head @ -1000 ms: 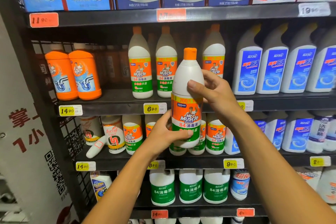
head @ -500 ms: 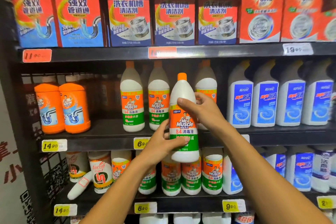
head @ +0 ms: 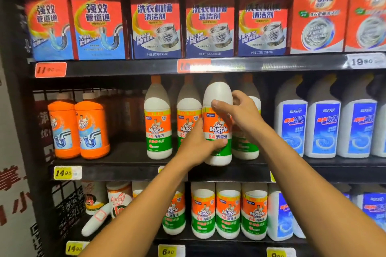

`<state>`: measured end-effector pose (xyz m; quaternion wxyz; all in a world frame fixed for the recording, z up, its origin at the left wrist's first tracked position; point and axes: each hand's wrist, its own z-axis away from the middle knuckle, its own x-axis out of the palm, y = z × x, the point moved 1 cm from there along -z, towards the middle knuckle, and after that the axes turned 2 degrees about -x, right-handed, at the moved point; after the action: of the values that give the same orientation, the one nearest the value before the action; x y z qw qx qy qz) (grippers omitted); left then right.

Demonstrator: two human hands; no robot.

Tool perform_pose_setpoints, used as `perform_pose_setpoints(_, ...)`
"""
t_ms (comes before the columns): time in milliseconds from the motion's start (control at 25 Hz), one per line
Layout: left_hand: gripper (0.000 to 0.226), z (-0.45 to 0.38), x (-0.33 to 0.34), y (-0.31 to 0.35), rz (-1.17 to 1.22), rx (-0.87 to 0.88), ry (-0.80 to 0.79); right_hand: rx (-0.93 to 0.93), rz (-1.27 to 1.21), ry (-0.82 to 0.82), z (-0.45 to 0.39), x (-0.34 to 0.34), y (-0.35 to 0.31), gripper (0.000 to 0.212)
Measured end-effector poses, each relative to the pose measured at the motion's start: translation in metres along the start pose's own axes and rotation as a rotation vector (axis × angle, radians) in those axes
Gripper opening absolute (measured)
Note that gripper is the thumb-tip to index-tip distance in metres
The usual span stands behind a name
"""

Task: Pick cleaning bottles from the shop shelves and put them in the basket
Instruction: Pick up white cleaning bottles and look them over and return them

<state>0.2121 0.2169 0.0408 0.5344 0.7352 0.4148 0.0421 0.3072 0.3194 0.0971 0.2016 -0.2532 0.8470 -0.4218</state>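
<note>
Two bare forearms reach up from the near edge toward a dark shop shelf. The left hand (head: 197,148) wraps its fingers around the lower, green part of a white bottle (head: 218,123), while the right hand (head: 240,110) curls around its upper body, thumb across the front just above the orange label. The bottle (labelled Mr Muscle, 84) stands upright at the front edge of the middle shelf (head: 129,170); whether its base touches the board cannot be told. Just behind and to its left stand two matching bottles (head: 158,127), and another peeks out to its right, behind the right hand. Farther left on the same shelf are two orange canisters (head: 78,129); to the right, a row of white bottles with blue labels (head: 322,123). The shelf below holds more white, orange and green bottles (head: 227,210), with a white tube (head: 95,222) lying tilted at the left. Above, farthest up, a row of red and blue boxes (head: 155,27) fills the top shelf. Yellow and red price tags (head: 64,173) line the shelf edges.
</note>
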Motion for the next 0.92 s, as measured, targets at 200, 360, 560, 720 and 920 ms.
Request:
perform_pose_setpoints(200, 0.071, -0.008, 0.014, -0.013, -0.037, -0.038, 0.068, -0.015, 0.116, -0.033, -0.003, -0.002, 0.003, 0.059)
perform_pose_setpoints(360, 0.066, -0.017, 0.021, -0.019, -0.026, -0.042, 0.064, -0.164, 0.394, 0.093, -0.003, -0.003, 0.006, 0.082)
perform_pose_setpoints(560, 0.065, -0.028, 0.028, -0.023, -0.034, -0.027, 0.071, -0.400, 0.839, 0.103, -0.005, -0.001, 0.011, 0.078)
perform_pose_setpoints(720, 0.068, -0.026, 0.036, -0.027, 0.050, -0.005, 0.145, -0.395, 0.902, 0.127, -0.011, -0.005, 0.015, 0.080)
perform_pose_setpoints(920, 0.081, 0.005, 0.059, -0.045, 0.028, 0.032, 0.289, -0.416, 0.911, 0.165, -0.012, -0.004, 0.021, 0.077)
